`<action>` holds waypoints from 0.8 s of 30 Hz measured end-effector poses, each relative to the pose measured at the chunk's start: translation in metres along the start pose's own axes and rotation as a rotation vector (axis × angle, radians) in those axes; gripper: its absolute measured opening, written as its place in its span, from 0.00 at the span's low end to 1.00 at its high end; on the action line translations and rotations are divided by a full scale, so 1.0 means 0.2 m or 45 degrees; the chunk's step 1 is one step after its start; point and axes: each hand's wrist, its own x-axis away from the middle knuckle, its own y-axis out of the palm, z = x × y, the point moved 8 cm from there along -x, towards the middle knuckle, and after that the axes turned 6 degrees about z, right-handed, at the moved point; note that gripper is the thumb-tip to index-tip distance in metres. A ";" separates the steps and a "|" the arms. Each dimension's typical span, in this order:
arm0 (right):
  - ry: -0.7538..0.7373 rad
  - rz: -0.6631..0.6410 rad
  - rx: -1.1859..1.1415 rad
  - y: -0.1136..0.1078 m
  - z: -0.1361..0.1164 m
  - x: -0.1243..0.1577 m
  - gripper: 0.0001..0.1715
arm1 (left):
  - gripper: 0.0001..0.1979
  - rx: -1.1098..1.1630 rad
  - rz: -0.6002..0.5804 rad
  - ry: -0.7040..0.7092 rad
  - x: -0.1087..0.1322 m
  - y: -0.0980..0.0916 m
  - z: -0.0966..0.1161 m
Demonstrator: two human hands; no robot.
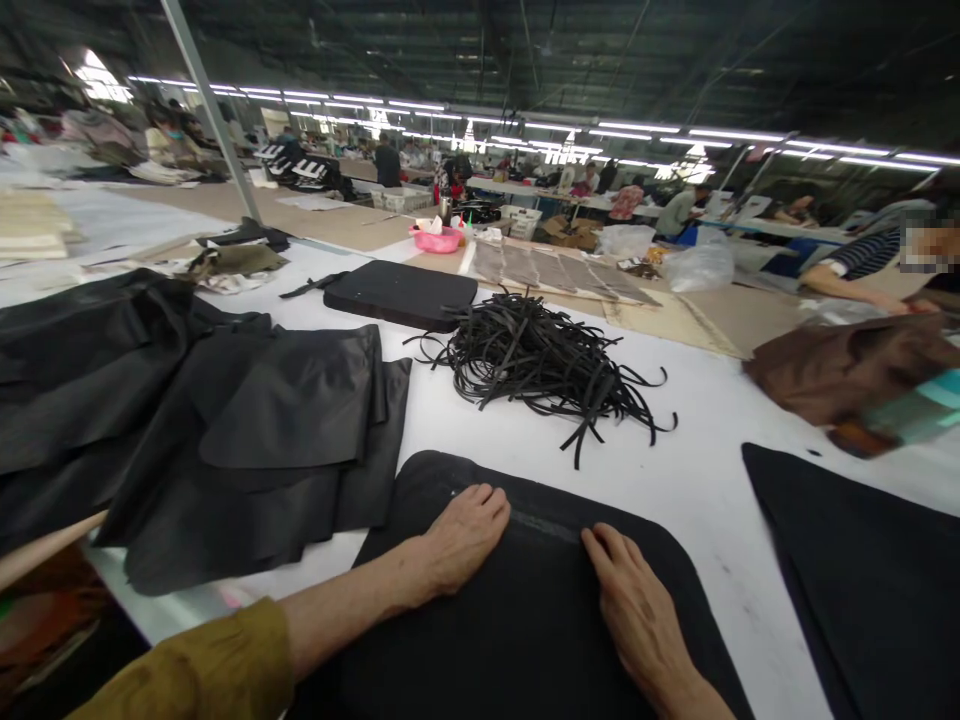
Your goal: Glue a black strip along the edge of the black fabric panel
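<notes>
Black panel is pressed flat against the white desk beneath the open left hand and right hand, nothing being gripped, while black strips are heaped just beyond it.

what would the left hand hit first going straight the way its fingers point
Probably the pile of black strips, past the edge of the black panel under the left hand; depth is unclear.
</notes>
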 end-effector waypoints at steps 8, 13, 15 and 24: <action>0.104 -0.062 0.047 -0.07 0.13 0.03 0.28 | 0.29 0.099 0.051 -0.205 0.18 0.01 -0.24; 0.306 -0.118 0.142 -0.09 0.25 0.11 0.19 | 0.27 0.167 0.148 -0.298 0.17 0.02 -0.33; 0.373 -0.140 0.211 -0.10 0.29 0.15 0.18 | 0.25 0.220 0.210 -0.335 0.13 0.01 -0.35; 0.409 -0.195 0.179 -0.17 0.24 0.00 0.16 | 0.19 0.365 0.267 -0.127 0.07 -0.13 -0.03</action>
